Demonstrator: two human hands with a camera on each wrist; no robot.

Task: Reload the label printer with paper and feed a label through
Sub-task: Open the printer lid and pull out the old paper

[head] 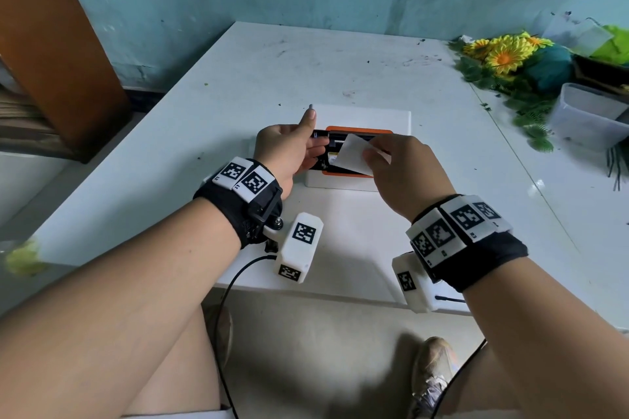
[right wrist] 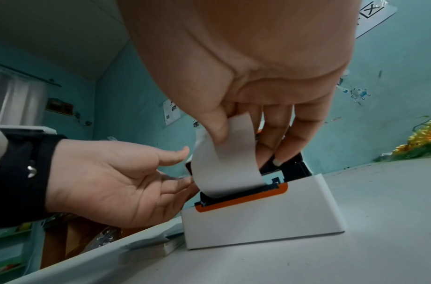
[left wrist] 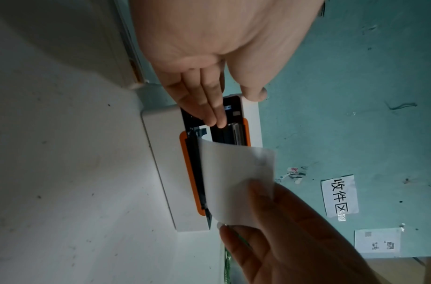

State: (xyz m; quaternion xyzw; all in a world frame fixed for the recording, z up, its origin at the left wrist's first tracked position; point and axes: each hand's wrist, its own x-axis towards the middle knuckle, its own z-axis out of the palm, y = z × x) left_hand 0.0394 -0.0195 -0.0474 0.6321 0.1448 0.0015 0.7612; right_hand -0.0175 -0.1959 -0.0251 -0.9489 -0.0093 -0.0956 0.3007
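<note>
A white label printer point(head: 340, 182) with orange trim stands on the white table, its lid point(head: 374, 116) swung back. A white paper strip point(head: 352, 155) curls up out of the black compartment. My right hand point(head: 371, 155) pinches the strip's free end between thumb and forefinger above the printer point(right wrist: 258, 221); the paper strip point(right wrist: 224, 169) bends toward the front. My left hand point(head: 306, 150) is at the printer's left end, straight fingers point(left wrist: 209, 107) touching the black inside, thumb raised by the lid's edge. The roll itself is hidden.
The table point(head: 272, 71) ends close in front of the printer. Artificial sunflowers point(head: 503, 54) and a clear plastic tub point(head: 592, 119) crowd the right side. A brown wooden panel point(head: 51, 44) stands at the left, the teal wall behind. Camera cables hang below my wrists.
</note>
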